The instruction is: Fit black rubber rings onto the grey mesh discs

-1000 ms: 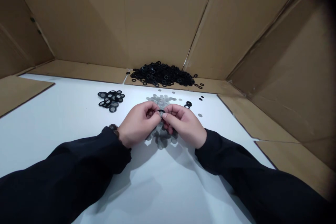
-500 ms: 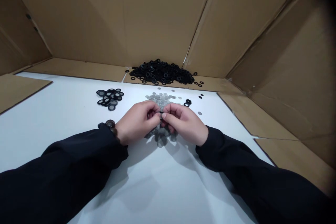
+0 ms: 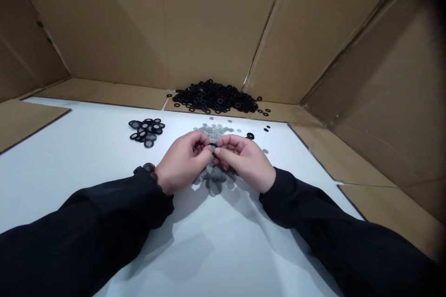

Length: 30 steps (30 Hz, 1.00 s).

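Observation:
My left hand (image 3: 184,161) and my right hand (image 3: 244,158) meet above a heap of thin grey discs (image 3: 214,177). Between both thumbs and index fingers is a small black ring (image 3: 212,145), with a bit of grey showing inside it. Each hand is closed in a pinch on the ring's edge, and the fingertips hide part of it. Over to the left lies a cluster of black rings with grey discs in them (image 3: 148,131). A loose black ring (image 3: 250,135) lies just beyond my right hand.
A large pile of black rings (image 3: 216,96) sits on the cardboard strip at the back. Tall cardboard walls (image 3: 118,23) enclose the white table (image 3: 87,148) at the back and sides. Two small black pieces (image 3: 266,128) and a single grey disc (image 3: 265,151) lie at the right.
The black ring between my fingers has tilted, so more of its face shows. Both hands have shifted only slightly, and the piles look the same.

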Available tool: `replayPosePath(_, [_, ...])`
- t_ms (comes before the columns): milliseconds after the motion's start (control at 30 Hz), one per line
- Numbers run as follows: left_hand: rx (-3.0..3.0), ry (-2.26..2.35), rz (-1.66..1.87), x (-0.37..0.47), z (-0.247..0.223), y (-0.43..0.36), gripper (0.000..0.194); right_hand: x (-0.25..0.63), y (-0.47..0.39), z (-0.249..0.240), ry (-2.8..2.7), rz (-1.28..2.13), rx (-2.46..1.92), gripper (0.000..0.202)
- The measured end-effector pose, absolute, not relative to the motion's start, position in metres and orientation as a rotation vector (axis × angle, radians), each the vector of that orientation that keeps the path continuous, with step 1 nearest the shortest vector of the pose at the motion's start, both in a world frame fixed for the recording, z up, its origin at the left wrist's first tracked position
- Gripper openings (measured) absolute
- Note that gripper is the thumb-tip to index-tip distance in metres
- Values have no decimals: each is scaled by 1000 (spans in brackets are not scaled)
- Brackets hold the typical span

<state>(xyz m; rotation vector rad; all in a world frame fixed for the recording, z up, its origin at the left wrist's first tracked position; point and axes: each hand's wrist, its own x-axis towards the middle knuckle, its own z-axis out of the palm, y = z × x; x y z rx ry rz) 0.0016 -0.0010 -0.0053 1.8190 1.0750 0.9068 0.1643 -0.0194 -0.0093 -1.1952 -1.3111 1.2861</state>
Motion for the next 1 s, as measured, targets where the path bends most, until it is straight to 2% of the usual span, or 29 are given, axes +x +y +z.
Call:
replayPosePath(233, [1896,1075,821,-1,-4,0,12,169,-19,-8,-1342,1261,-1227,28])
replayPosePath(400, [1928,1085,844,-1,-3,-1,13,172,-20,-9,-1414,1336,-1255,20])
replayPosePath(567, [1942,1129,894,1,-1,-2,14,170,-22,-10,-1461,1249,-1234,15])
replayPosePath(1000, [1738,971,799,1,-4,0,16,169,-20,-15,-1383,1255,-1191,17])
